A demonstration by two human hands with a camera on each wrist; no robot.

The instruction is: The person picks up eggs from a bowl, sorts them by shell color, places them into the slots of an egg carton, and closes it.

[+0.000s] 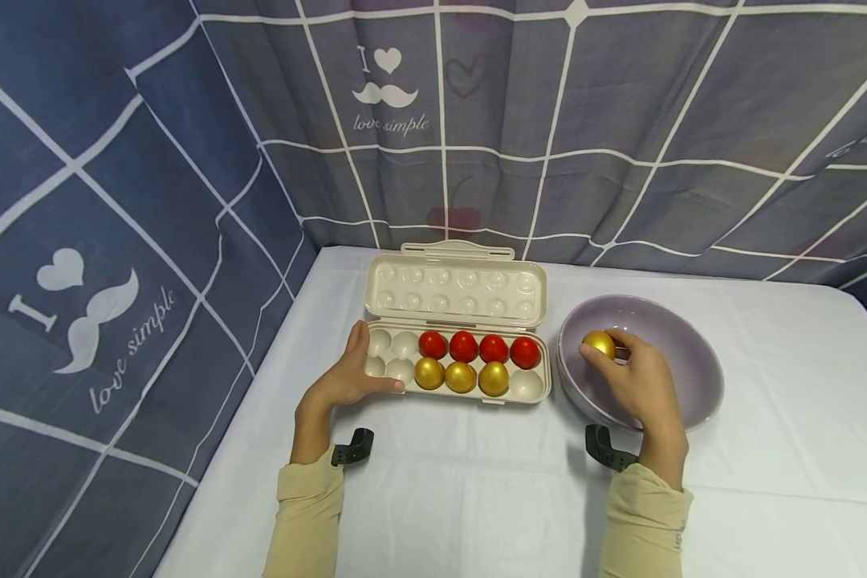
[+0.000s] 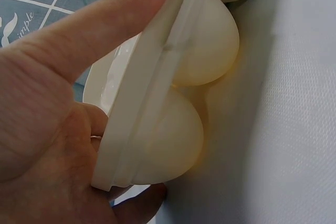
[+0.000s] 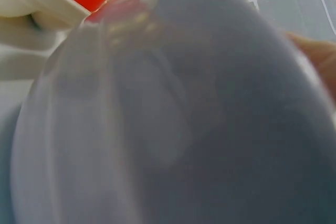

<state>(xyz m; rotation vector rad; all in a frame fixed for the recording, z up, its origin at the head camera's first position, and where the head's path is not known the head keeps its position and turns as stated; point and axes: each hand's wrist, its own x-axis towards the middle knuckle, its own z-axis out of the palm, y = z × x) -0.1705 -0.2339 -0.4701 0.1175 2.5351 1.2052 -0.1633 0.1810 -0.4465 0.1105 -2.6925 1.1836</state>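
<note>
A cream egg box point(image 1: 537, 388) lies with its lid point(image 1: 457, 286) folded back. Several red eggs point(image 1: 464, 346) sit in its back row and three golden eggs point(image 1: 460, 377) in its front row. Bare cups show at the left end and at front right. My left hand point(image 1: 348, 374) grips the box's left end; in the left wrist view its thumb point(image 2: 105, 35) lies along the rim. Over the lilac bowl point(image 1: 694, 373), my right hand point(image 1: 639, 384) pinches another golden egg point(image 1: 598, 343). The bowl's wall point(image 3: 168, 129) hides most of that hand in the right wrist view.
A white cloth point(image 1: 470, 498) covers the table. Dark checked curtains point(image 1: 506, 104) hang behind and on the left. The bowl stands close to the box's right end.
</note>
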